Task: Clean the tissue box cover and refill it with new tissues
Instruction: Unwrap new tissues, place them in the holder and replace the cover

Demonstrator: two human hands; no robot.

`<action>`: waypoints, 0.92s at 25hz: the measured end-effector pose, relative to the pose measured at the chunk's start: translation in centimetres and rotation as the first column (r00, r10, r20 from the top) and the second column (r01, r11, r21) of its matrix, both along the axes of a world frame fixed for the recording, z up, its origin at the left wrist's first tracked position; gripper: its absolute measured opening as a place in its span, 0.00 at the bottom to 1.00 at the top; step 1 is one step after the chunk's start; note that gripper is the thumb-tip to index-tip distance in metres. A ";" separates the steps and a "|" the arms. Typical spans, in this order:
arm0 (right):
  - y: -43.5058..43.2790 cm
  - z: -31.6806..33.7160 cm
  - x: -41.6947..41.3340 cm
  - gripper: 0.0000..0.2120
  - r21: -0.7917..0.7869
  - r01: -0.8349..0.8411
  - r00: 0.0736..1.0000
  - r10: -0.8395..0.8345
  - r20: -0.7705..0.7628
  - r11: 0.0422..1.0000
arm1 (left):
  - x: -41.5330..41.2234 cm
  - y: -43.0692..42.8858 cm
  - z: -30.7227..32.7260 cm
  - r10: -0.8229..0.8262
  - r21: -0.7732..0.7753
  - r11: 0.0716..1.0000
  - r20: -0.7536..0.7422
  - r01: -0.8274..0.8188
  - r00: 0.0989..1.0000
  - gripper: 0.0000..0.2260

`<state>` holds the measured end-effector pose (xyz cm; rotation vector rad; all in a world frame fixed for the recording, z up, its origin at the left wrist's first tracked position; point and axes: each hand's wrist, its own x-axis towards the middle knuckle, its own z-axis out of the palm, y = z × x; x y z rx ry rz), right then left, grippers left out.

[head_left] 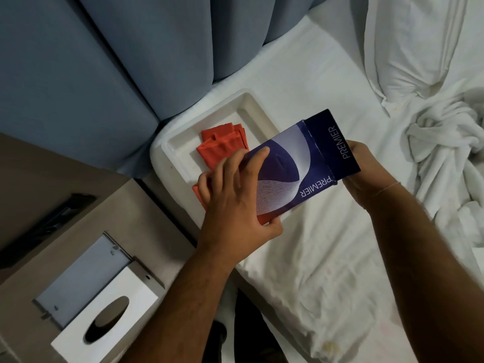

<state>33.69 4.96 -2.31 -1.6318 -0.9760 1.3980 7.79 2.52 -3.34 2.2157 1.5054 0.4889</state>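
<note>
A dark blue "PREMIER" tissue box [296, 169] is held over the bed between both hands. My left hand [233, 197] grips its near end, thumb under the edge and fingers on its top face. My right hand [358, 171] holds the far end, mostly hidden behind the box. The white tissue box cover [131, 302] with its oval slot lies on the bedside table at lower left. Beside it lies a grey flat panel [83, 273], apart from the cover. An orange cloth [222, 145] lies folded in a white tray [180, 134] on the bed corner, partly behind my left hand.
The beige bedside table [78, 210] carries a dark object [49, 224] at its left edge. A blue padded headboard [104, 61] rises behind. The white mattress [327, 244] holds a pillow [408, 48] and crumpled white linen [450, 153] at right.
</note>
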 end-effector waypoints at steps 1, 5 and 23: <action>-0.1 0.1 0.5 0.12 0.003 0.010 1.000 -0.010 -0.006 1.000 | 0.4 0.2 0.0 -0.009 0.001 1.000 0.009 0.009 1.000 0.53; -0.1 1.4 1.6 0.11 0.008 0.044 0.998 -0.044 0.052 0.999 | 1.6 0.7 -0.4 -0.010 -0.027 1.000 -0.001 0.010 1.000 0.53; -1.3 8.8 2.8 0.10 0.449 0.374 0.758 -0.547 0.356 0.811 | 1.9 -0.9 -4.3 0.031 -0.148 0.988 -0.123 -0.049 0.992 0.47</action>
